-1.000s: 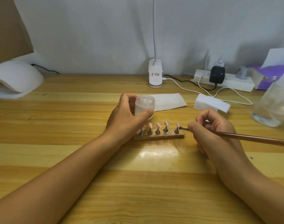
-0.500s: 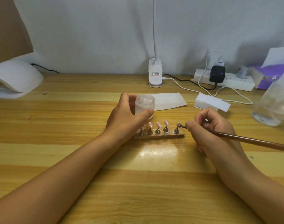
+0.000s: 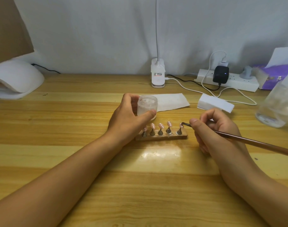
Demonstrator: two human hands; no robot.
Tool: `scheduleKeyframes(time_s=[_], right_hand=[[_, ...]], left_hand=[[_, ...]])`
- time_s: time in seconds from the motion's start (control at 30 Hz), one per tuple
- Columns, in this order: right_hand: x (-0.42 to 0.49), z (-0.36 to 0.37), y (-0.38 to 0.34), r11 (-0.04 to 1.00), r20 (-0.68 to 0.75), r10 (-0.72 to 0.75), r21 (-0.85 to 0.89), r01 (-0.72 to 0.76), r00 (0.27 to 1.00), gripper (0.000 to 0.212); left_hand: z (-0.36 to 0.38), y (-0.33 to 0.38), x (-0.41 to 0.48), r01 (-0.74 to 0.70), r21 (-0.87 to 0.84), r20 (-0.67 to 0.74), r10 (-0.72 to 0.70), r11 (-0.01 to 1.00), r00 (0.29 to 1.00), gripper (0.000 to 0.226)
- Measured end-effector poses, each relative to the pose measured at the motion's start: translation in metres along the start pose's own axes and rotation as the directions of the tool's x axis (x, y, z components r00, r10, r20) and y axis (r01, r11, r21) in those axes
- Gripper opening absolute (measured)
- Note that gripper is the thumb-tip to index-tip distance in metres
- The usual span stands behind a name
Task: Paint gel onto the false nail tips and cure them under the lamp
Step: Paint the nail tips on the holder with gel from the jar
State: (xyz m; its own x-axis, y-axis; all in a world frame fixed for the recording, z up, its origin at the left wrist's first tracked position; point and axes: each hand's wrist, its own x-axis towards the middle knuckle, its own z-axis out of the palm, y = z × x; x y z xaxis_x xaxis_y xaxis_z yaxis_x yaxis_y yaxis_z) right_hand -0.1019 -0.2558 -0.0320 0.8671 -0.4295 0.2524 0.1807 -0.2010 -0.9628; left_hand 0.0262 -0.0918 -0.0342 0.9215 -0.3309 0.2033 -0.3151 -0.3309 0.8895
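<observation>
Bristles of the brush appear laid on the rightmost false nail tip, which lies just left of the right grip. That grip is clamped on the handle, whose long axis runs off rightward and toward the person. Five tips are counted, mounted on five metal pegs along one wooden strip set left-to-right on the desk. One uncapped gel jar is clasped by the left grip just behind the row. One curing lamp is seen far left, nearer the left grip.
</observation>
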Motion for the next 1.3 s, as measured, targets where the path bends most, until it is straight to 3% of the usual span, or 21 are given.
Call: scheduleKeyframes(time_s=[0.6,0.8,1.3], right_hand=[[-0.0014,-0.0015,-0.0028,0.998,0.031,0.03,-0.052,-0.029,0.999,0.02],[-0.0011,-0.0014,-0.0003,1.0,-0.015,0.016,0.017,-0.016,1.0,0.02],[-0.0013,-0.001,-0.0019,0.998,0.024,0.02,-0.066,-0.019,1.0,0.022]], left_hand=[[0.0,-0.0025,0.0017,-0.003,0.007,0.009,0.002,1.0,1.0,0.055],[0.0003,-0.0041,0.0012,-0.005,0.006,0.015,0.005,1.0,1.0,0.055],[0.0002,-0.0041,0.0016,-0.008,0.012,0.015,0.007,1.0,1.0,0.056]])
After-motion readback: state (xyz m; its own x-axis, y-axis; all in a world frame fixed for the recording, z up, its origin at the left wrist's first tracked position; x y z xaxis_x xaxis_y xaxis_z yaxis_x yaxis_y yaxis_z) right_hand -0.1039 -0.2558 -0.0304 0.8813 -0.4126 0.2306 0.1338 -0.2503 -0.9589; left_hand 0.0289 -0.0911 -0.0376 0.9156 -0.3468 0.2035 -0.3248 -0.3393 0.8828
